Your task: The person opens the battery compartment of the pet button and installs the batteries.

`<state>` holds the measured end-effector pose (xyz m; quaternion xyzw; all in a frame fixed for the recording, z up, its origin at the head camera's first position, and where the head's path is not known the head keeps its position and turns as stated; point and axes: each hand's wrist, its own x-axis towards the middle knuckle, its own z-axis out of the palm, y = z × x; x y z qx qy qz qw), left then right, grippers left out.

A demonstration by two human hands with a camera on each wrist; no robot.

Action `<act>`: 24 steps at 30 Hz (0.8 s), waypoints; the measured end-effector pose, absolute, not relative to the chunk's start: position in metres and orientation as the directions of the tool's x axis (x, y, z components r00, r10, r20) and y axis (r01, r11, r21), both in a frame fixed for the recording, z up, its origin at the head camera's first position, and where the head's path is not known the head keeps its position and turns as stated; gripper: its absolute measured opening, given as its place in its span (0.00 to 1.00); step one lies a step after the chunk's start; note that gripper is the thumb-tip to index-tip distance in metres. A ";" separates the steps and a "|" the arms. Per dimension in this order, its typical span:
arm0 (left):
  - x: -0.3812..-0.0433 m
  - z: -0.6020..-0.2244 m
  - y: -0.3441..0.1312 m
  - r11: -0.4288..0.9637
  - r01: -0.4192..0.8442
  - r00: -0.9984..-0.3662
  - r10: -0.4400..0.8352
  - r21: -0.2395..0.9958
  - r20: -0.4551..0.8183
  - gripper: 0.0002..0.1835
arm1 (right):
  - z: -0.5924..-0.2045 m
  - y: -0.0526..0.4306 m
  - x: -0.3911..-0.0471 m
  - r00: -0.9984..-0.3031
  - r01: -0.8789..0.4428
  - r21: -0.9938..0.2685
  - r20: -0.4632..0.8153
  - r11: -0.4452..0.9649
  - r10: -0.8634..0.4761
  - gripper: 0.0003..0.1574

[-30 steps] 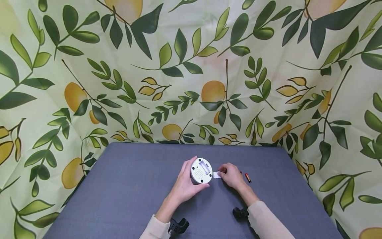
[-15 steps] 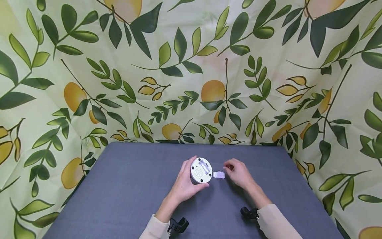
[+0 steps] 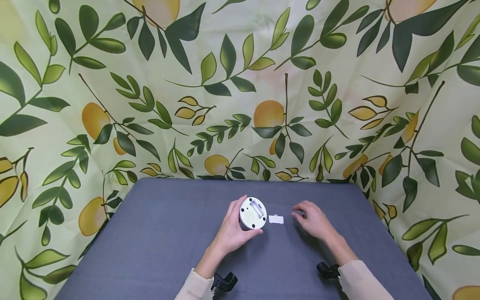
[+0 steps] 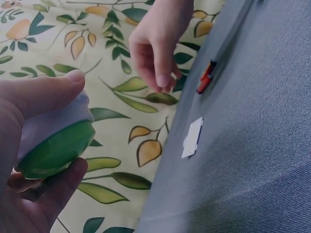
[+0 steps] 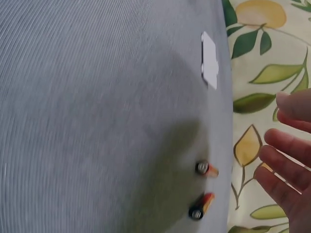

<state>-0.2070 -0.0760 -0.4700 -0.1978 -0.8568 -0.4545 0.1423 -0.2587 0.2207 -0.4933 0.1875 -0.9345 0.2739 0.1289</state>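
My left hand (image 3: 234,231) grips a round device (image 3: 250,218), its white underside tipped toward the head camera. Small speaker holes, dark feet and an uncovered battery compartment show on that underside; the left wrist view shows a green part (image 4: 60,150) on its other side. The white battery cover (image 3: 276,219) lies flat on the table just right of the device. My right hand (image 3: 313,218) hovers over the table with loosely bent fingers and nothing in them. Below it lie two red-and-black batteries, one (image 5: 207,168) nearer the cover and the other (image 5: 201,207) beside it.
A grey cloth-covered table (image 3: 180,233) carries everything. Fabric printed with leaves and fruit (image 3: 232,104) hangs close behind it and along both sides. Black wrist cameras, left (image 3: 225,283) and right (image 3: 327,271), sit at my sleeves.
My right hand has let go of the battery cover, left it on the table and moved right over the batteries. The left hand keeps the device almost where it was.
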 end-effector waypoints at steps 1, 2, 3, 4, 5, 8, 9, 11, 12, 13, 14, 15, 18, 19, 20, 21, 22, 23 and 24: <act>-0.207 -0.470 -0.076 0.507 0.468 -0.881 0.210 0.724 0.423 0.56 | -0.494 0.223 -0.259 -0.896 -0.421 -0.454 0.343 0.785 -0.282 0.09; -0.207 -0.470 -0.076 0.504 0.470 -0.881 0.209 0.724 0.425 0.56 | -0.494 0.226 -0.259 -0.896 -0.420 -0.447 0.341 0.790 -0.284 0.09; -0.207 -0.470 -0.076 0.503 0.471 -0.880 0.209 0.725 0.426 0.56 | -0.494 0.229 -0.260 -0.898 -0.417 -0.442 0.336 0.794 -0.285 0.10; -0.207 -0.469 -0.076 0.500 0.469 -0.881 0.208 0.728 0.424 0.56 | -0.495 0.231 -0.260 -0.900 -0.413 -0.438 0.329 0.799 -0.285 0.10; -0.207 -0.469 -0.076 0.498 0.467 -0.882 0.208 0.731 0.423 0.56 | -0.495 0.234 -0.260 -0.904 -0.407 -0.435 0.321 0.803 -0.284 0.11; -0.207 -0.469 -0.075 0.500 0.466 -0.883 0.209 0.730 0.420 0.56 | -0.496 0.242 -0.261 -0.915 -0.386 -0.434 0.295 0.814 -0.277 0.11; -0.206 -0.469 -0.075 0.501 0.463 -0.885 0.210 0.731 0.416 0.56 | -0.497 0.244 -0.261 -0.918 -0.379 -0.434 0.286 0.817 -0.274 0.12; -0.207 -0.470 -0.076 0.504 0.463 -0.885 0.211 0.729 0.416 0.56 | -0.498 0.249 -0.261 -0.923 -0.370 -0.436 0.275 0.821 -0.271 0.12; -0.207 -0.470 -0.076 0.505 0.462 -0.885 0.210 0.729 0.415 0.56 | -0.499 0.251 -0.261 -0.924 -0.367 -0.436 0.271 0.822 -0.269 0.12; -0.207 -0.470 -0.076 0.507 0.463 -0.884 0.210 0.727 0.416 0.56 | -0.500 0.253 -0.261 -0.926 -0.364 -0.437 0.268 0.823 -0.267 0.12; -0.208 -0.470 -0.076 0.506 0.461 -0.886 0.209 0.729 0.415 0.56 | -0.500 0.256 -0.261 -0.928 -0.359 -0.440 0.265 0.823 -0.263 0.13; -0.208 -0.470 -0.076 0.506 0.461 -0.886 0.209 0.729 0.415 0.56 | -0.501 0.258 -0.261 -0.929 -0.356 -0.440 0.265 0.824 -0.259 0.13; -0.208 -0.471 -0.076 0.505 0.460 -0.886 0.209 0.730 0.414 0.56 | -0.504 0.264 -0.259 -0.931 -0.348 -0.441 0.266 0.827 -0.250 0.13; -0.208 -0.471 -0.076 0.505 0.461 -0.885 0.209 0.730 0.415 0.56 | -0.505 0.265 -0.259 -0.932 -0.346 -0.441 0.266 0.828 -0.247 0.13; -0.207 -0.471 -0.076 0.503 0.459 -0.887 0.209 0.733 0.412 0.56 | -0.506 0.267 -0.258 -0.933 -0.343 -0.440 0.265 0.830 -0.245 0.13; -0.207 -0.471 -0.076 0.503 0.459 -0.887 0.210 0.733 0.412 0.56 | -0.507 0.268 -0.257 -0.934 -0.339 -0.438 0.262 0.832 -0.243 0.13; -0.207 -0.471 -0.076 0.502 0.459 -0.887 0.210 0.733 0.411 0.56 | -0.508 0.269 -0.256 -0.936 -0.334 -0.439 0.258 0.834 -0.239 0.13; -0.207 -0.471 -0.076 0.499 0.455 -0.889 0.210 0.737 0.407 0.56 | -0.509 0.270 -0.256 -0.939 -0.327 -0.441 0.253 0.836 -0.234 0.13; -0.207 -0.471 -0.076 0.499 0.456 -0.889 0.209 0.737 0.408 0.56 | -0.510 0.271 -0.255 -0.941 -0.320 -0.443 0.248 0.837 -0.229 0.13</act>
